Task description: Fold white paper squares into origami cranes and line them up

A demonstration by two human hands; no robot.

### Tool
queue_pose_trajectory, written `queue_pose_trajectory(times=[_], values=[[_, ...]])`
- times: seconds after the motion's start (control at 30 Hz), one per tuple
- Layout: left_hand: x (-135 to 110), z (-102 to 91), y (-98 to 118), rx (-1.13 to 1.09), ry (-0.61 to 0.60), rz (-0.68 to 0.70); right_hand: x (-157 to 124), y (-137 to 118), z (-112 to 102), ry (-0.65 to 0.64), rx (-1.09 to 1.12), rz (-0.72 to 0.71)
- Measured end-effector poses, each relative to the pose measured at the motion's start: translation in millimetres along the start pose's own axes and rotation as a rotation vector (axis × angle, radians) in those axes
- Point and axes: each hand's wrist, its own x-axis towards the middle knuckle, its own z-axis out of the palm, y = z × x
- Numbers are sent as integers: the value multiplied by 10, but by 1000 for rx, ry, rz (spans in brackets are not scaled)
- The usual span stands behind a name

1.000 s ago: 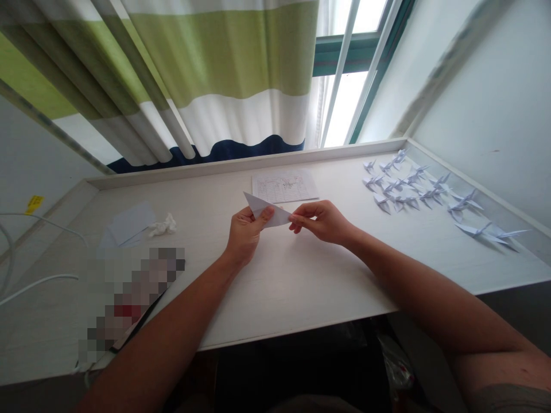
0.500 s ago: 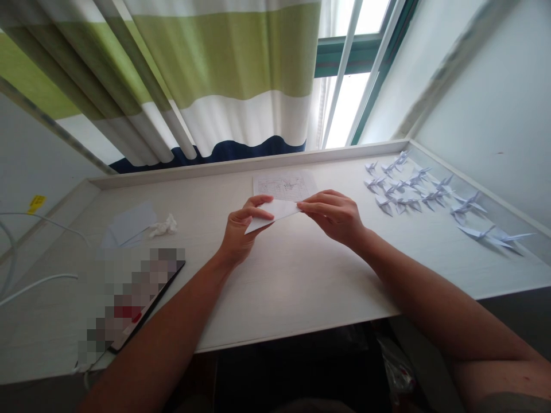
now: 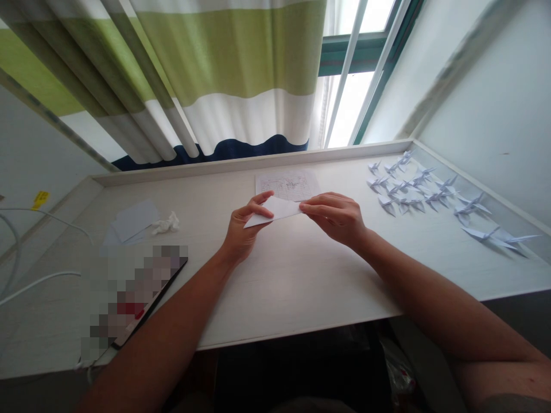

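A small folded piece of white paper is held between my two hands above the middle of the desk. My left hand grips its left part, with the thumb and fingers on either side. The fingertips of my right hand pinch its pointed right end. Just beyond the hands lies a printed sheet, its lower part covered by the paper and fingers. Several folded white paper cranes stand in loose rows at the right of the desk.
White paper sheets and a crumpled tissue lie at the left. A pixelated tablet-like device rests by my left forearm. White cables run along the left side. A raised rim borders the desk's back, below the curtain.
The folded paper has tilted slightly in my hands, and its lower left edge looks flatter. Both hands keep their hold. The whole view has shifted a little.
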Motion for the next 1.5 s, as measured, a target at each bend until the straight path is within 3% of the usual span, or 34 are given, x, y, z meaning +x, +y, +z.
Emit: queue_pose_trajectory(times=[0.13, 0.23, 0.43, 0.6, 0.83, 1.23, 1.5], values=[[-3, -10, -3, 204, -5, 53, 21, -6, 30, 50, -61, -71], [-4, 15, 15, 304, 22, 80, 29, -35, 38, 13, -15, -39], [-7, 82, 36, 220, 56, -68, 20, -89, 37, -109, 387, 351], [-17, 117, 32, 211, 59, -162, 21, -63, 105, -173, 564, 490], [-20, 119, 89, 260, 38, -198, 8, -21, 149, -163, 542, 492], [-34, 121, 122, 355, 12, -26, 7, -13, 148, -154, 561, 482], [-40, 91, 162, 538, -18, -15, -3, -12, 130, -194, 476, 417]])
